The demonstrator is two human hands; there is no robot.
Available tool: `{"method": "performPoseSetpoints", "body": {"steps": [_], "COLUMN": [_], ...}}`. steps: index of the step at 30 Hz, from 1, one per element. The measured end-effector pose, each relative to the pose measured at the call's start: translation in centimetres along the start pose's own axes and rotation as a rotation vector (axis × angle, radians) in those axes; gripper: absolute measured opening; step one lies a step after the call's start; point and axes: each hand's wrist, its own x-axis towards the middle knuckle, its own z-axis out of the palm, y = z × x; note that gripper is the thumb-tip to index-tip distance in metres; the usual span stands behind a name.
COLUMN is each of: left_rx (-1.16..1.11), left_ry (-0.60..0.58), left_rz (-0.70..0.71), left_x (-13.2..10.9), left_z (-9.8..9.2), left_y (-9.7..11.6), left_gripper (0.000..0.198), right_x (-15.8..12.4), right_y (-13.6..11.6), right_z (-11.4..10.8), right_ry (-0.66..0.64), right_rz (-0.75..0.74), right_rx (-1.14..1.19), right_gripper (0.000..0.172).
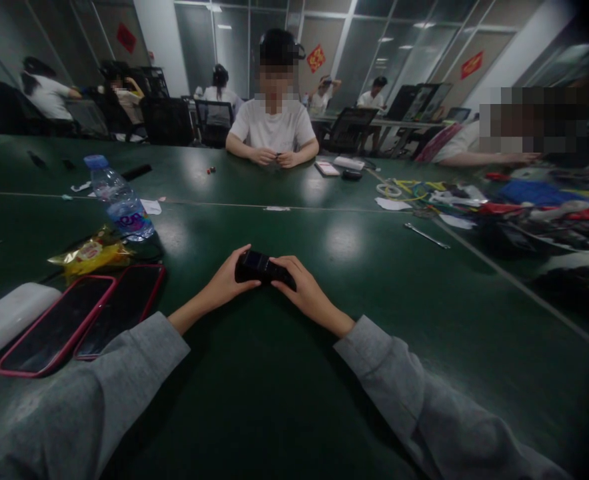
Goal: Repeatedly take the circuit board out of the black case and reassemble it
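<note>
Between my two hands is a small black handheld device (258,263) with a dark screen on its left part; its exact kind I cannot make out. My left hand (232,277) grips its left end, thumb along the near edge and fingers behind. Around the right end, my right hand (299,283) is closed, its fingers over the top and its thumb at the near side. The device is held over the green table (254,400), tilted a little; whether it touches the surface I cannot tell.
Left of me lie two red-edged phones (59,327), a white power bank (12,320), a yellow packet (92,253) and a plastic bottle (119,200). A wrench (427,236) and a cable heap (424,190) are on the right. Across sits a person (274,127) in a white shirt.
</note>
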Motion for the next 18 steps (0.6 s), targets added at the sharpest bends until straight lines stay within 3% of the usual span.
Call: {"method": "performPoseSetpoints", "body": {"steps": [12,18], "left_rx": [0.012,-0.020], "left_ry": [0.028,0.030], "left_rz": [0.023,0.026], "left_x": [0.4,0.5], "left_z": [0.2,0.4], "left_y": [-0.7,-1.2], "left_gripper": [0.076,0.075], "right_x": [-0.1,0.0], "right_y": [0.3,-0.2], "right_z": [0.2,-0.2], "right_ry": [0.040,0.192], "right_rz": [0.015,-0.013], "right_rx": [-0.003,0.045], "right_gripper": [0.052,0.047]}}
